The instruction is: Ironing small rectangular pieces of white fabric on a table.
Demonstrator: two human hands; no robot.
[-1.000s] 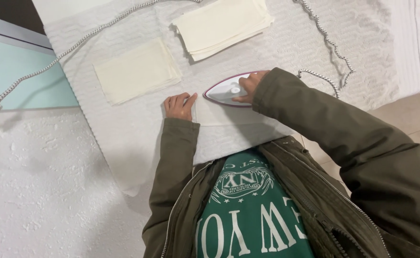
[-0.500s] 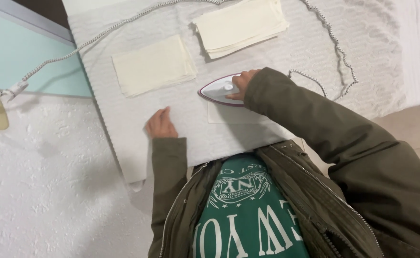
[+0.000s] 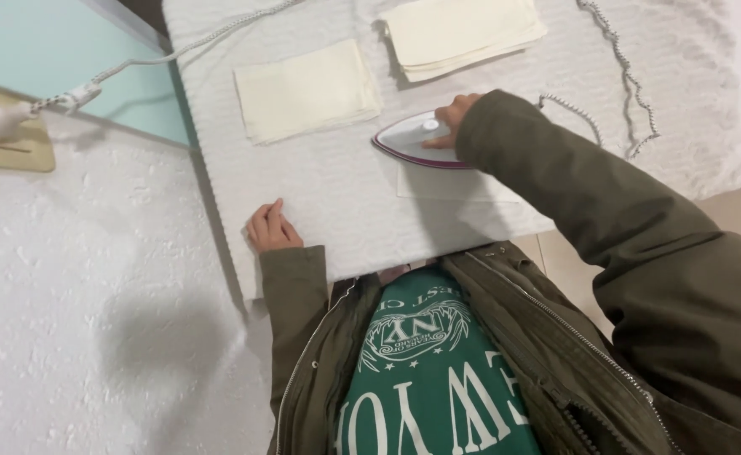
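One view only, head camera, looking straight down. Right hand [image 3: 450, 118] closed around the handle of the iron [image 3: 417, 141], fingers wrapped over the top, wrist hidden by an olive jacket sleeve. Iron: white body, purple-magenta rim along the soleplate edge, pointed nose aimed toward the left of the picture, soleplate flat on a pale cloth piece [image 3: 454, 181] near the front edge of the white padded ironing surface [image 3: 337, 211]. Left hand [image 3: 271, 227] holding nothing, fingers loosely curled, resting on the board near its front-left corner, well apart from the iron. Beyond the iron: single folded cream cloth [image 3: 307, 91] lying flat, and a stack of folded cream cloths [image 3: 463, 34] further right. Braided cord [image 3: 623, 80] snaking across the board on the right.
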